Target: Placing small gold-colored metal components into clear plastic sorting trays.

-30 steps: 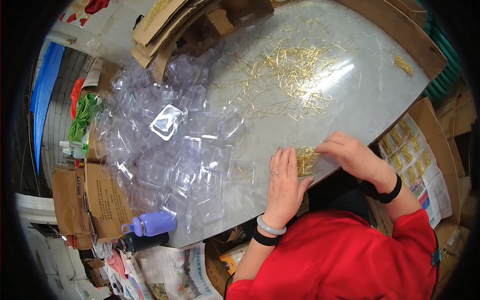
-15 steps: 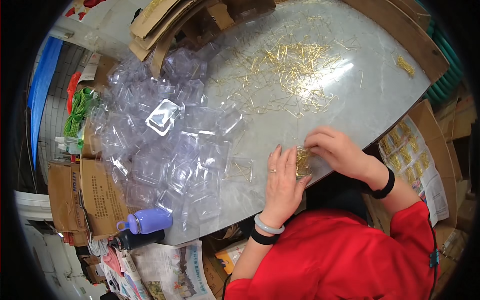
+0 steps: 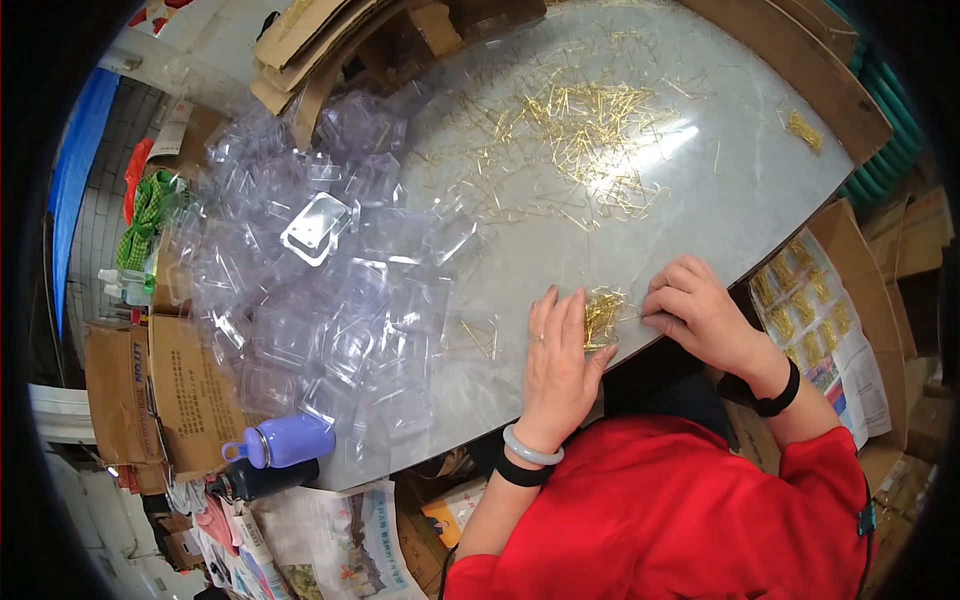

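Note:
A small heap of gold wire hooks [image 3: 603, 318] lies near the front edge of the grey table. Against its left side rests my left hand [image 3: 558, 365], fingers stretched out and the thumb along the heap's near end. To the right of the heap is my right hand [image 3: 697, 312], its fingertips closed in a pinch. A thin gold wire reaches from the heap toward these fingertips; most of it is hidden by them. Farther back on the table lies a large scattered pile of gold hooks [image 3: 590, 130].
Clear plastic boxes [image 3: 350, 310] cover the table's left side. A purple bottle [image 3: 290, 440] lies near the left front edge. Cardboard [image 3: 800, 60] borders the far side. At the right, an open carton holds bundled hooks [image 3: 800, 305] on paper. A small bundle [image 3: 803, 131] lies far right.
My right hand has drawn back to the right, off the heap, uncovering more of it. My left hand stays beside the heap. The whole view has shifted slightly.

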{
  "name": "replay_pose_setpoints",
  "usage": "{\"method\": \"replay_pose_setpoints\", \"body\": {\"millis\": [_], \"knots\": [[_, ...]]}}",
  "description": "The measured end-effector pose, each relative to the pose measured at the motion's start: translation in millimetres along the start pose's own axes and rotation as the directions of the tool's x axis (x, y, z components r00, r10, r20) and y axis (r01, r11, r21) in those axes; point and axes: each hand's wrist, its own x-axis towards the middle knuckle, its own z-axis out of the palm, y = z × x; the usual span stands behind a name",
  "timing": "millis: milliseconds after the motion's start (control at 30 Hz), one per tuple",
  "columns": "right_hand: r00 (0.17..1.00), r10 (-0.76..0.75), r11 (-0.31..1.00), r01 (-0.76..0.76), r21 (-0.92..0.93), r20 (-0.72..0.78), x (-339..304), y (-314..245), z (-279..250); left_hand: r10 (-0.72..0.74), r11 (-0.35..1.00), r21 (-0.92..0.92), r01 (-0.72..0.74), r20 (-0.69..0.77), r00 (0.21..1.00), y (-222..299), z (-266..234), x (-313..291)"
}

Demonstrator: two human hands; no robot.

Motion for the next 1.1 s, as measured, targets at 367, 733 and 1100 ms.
{"method": "replay_pose_setpoints", "body": {"millis": [367, 733, 1100], "knots": [[0.972, -0.213, 0.974, 0.204, 0.094, 0.101, 42.6, 20.4, -4.7, 0.001, 1.0, 0.01, -0.001, 0.007, 1.0, 1.0, -3.3, 1.9], [0.999, 0.036, 0.999, -0.036, -0.011, -0.012, 6.3, -6.1, 0.0, -0.025, 1.0, -0.008, 0.025, -0.024, 0.999, 1.0, -2.4, 0.1], [0.999, -0.02, 0.998, 0.017, 0.058, 0.046, 3.2, -6.5, 7.2, 0.0, 1.0, -0.015, -0.001, -0.043, 0.999, -2.5, 0.2, -1.2]]}}
